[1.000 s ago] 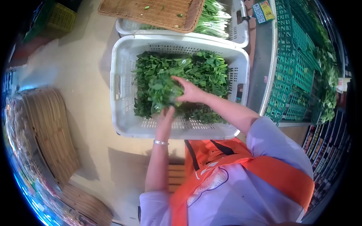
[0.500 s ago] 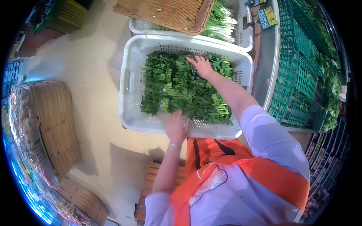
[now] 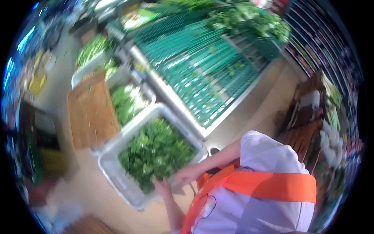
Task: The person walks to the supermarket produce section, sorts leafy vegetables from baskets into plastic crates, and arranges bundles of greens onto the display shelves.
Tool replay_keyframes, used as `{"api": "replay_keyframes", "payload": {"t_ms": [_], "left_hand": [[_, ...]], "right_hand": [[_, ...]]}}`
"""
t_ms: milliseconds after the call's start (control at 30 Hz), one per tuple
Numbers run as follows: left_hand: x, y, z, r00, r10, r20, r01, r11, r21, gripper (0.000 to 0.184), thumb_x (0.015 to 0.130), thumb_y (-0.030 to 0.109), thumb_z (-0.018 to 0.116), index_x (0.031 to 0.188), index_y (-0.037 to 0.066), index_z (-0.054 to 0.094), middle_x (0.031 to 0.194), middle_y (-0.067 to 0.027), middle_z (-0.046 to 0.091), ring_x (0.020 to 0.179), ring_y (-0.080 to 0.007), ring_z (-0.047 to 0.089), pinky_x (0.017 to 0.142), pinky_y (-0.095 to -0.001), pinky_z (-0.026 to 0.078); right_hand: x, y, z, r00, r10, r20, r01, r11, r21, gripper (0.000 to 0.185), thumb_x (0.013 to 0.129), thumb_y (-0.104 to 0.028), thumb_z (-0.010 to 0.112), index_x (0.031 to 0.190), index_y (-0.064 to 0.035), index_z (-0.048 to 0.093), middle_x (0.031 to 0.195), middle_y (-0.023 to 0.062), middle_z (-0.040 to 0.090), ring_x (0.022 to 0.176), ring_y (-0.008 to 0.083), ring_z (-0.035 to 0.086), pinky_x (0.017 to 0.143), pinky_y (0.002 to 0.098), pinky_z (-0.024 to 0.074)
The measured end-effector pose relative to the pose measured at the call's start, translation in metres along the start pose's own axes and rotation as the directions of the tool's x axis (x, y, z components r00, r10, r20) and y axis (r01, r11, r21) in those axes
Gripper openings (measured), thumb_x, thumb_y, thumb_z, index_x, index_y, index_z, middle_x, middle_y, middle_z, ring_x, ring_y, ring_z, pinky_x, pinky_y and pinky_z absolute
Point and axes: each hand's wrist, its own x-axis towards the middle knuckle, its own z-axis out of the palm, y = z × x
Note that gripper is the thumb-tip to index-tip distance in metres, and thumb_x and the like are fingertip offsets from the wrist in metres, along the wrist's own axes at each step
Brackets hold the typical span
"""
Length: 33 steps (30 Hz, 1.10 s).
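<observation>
Bunches of leafy green vegetables (image 3: 156, 146) fill much of a white plastic basket (image 3: 111, 165) below me. My left hand (image 3: 163, 188) is at the basket's near edge, by the leaves, with its visible fingers apart and nothing seen in them. Beside it, my right hand (image 3: 181, 176) is low over the near right rim. Motion smears its fingers, so I cannot see whether they touch the rim or the greens.
A brown wicker tray (image 3: 91, 113) lies partly across another white basket of greens with pale stems (image 3: 134, 99). Green slatted display racks (image 3: 202, 66) stand beyond, with leafy vegetables (image 3: 249, 19) at their far end. Wooden shelving (image 3: 300, 128) is at the right.
The view has swung toward the green racks. My right hand has come back from the far side of the greens to the near rim, close to my left hand.
</observation>
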Motion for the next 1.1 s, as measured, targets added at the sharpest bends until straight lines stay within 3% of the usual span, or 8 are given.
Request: {"api": "replay_keyframes", "payload": {"t_ms": [167, 367, 500, 667, 800, 900, 1000, 1100], "left_hand": [[-0.007, 0.031, -0.015, 0.989, -0.137, -0.055, 0.105, 0.915, -0.391, 0.053, 0.083, 0.014, 0.061, 0.128, -0.001, 0.039, 0.125, -0.0208, 0.047, 0.111, -0.0311, 0.05, 0.092, -0.0374, 0.042], [-0.051, 0.191, 0.027, 0.922, 0.337, -0.189, -0.385, 0.762, -0.52, 0.018, 0.082, 0.005, 0.06, 0.096, -0.004, 0.055, 0.097, -0.0111, 0.058, 0.087, -0.0182, 0.055, 0.077, -0.0298, 0.045], [-0.095, 0.305, 0.104, 0.907, 0.422, -0.017, -0.346, 0.719, -0.603, 0.011, 0.077, 0.006, 0.062, 0.084, -0.001, 0.057, 0.086, -0.0113, 0.061, 0.078, -0.0196, 0.057, 0.073, -0.0315, 0.046], [-0.094, 0.377, 0.17, 0.527, 0.849, 0.032, -0.807, 0.512, -0.295, 0.014, 0.078, 0.007, 0.061, 0.089, -0.001, 0.059, 0.088, -0.0145, 0.06, 0.079, -0.0246, 0.058, 0.07, -0.0352, 0.047], [-0.087, 0.423, 0.194, 0.154, 0.987, -0.05, -0.987, 0.155, 0.035, 0.018, 0.078, 0.009, 0.06, 0.093, -0.001, 0.061, 0.089, -0.017, 0.06, 0.079, -0.0285, 0.059, 0.067, -0.0382, 0.048], [-0.096, 0.504, 0.168, 0.544, 0.691, 0.476, -0.578, 0.72, -0.384, 0.032, 0.086, 0.012, 0.057, 0.114, -0.004, 0.054, 0.109, -0.0114, 0.059, 0.095, -0.0165, 0.057, 0.081, -0.0268, 0.044], [-0.074, 0.509, 0.216, 0.718, 0.537, 0.442, -0.358, 0.831, -0.426, 0.032, 0.085, 0.012, 0.057, 0.114, -0.001, 0.055, 0.107, -0.0096, 0.061, 0.098, -0.0176, 0.057, 0.085, -0.0276, 0.044], [-0.046, 0.575, 0.227, 0.601, 0.731, 0.324, -0.51, 0.663, -0.549, 0.028, 0.081, 0.002, 0.058, 0.11, -0.001, 0.055, 0.096, -0.0114, 0.063, 0.094, -0.0216, 0.06, 0.079, -0.0319, 0.048]], "right_hand": [[-0.114, -0.012, -0.053, 0.987, 0.145, -0.073, -0.14, 0.988, 0.066, 0.05, 0.079, -0.024, 0.057, 0.125, -0.0072, 0.047, 0.105, 0.0146, 0.06, 0.089, 0.0278, 0.059, 0.075, 0.0373, 0.0471], [-0.286, 0.05, -0.073, 0.877, 0.263, -0.402, -0.272, 0.962, 0.037, 0.051, 0.08, -0.022, 0.057, 0.126, -0.0046, 0.047, 0.105, 0.0161, 0.061, 0.088, 0.0295, 0.061, 0.079, 0.0364, 0.0482], [-0.403, 0.116, -0.036, 0.722, 0.351, -0.596, -0.195, 0.93, 0.311, 0.049, 0.082, -0.022, 0.057, 0.127, -0.0055, 0.046, 0.11, 0.0154, 0.06, 0.094, 0.027, 0.061, 0.081, 0.0348, 0.0484], [-0.504, 0.141, -0.039, 0.563, 0.588, -0.581, -0.284, 0.798, 0.532, 0.048, 0.083, -0.023, 0.057, 0.126, -0.0055, 0.046, 0.114, 0.0143, 0.058, 0.096, 0.0244, 0.061, 0.082, 0.0339, 0.0485], [-0.519, 0.175, -0.068, 0.542, 0.47, -0.696, -0.289, 0.882, 0.371, 0.047, 0.083, -0.023, 0.057, 0.126, -0.0064, 0.047, 0.114, 0.0142, 0.059, 0.095, 0.0244, 0.061, 0.082, 0.0338, 0.0487], [-0.521, 0.178, -0.12, 0.553, 0.409, -0.726, -0.3, 0.91, 0.285, 0.046, 0.083, -0.023, 0.057, 0.125, -0.0071, 0.048, 0.113, 0.0144, 0.059, 0.095, 0.0242, 0.061, 0.082, 0.0342, 0.0489], [-0.519, 0.21, -0.156, 0.53, 0.328, -0.782, -0.283, 0.938, 0.201, 0.044, 0.082, -0.023, 0.058, 0.122, -0.0074, 0.05, 0.108, 0.0142, 0.061, 0.093, 0.0236, 0.061, 0.081, 0.0351, 0.0491], [-0.547, 0.206, -0.21, 0.501, 0.348, -0.793, -0.298, 0.929, 0.22, 0.042, 0.082, -0.022, 0.058, 0.121, -0.0073, 0.051, 0.103, 0.0135, 0.062, 0.093, 0.0231, 0.061, 0.08, 0.0348, 0.0493]]}}
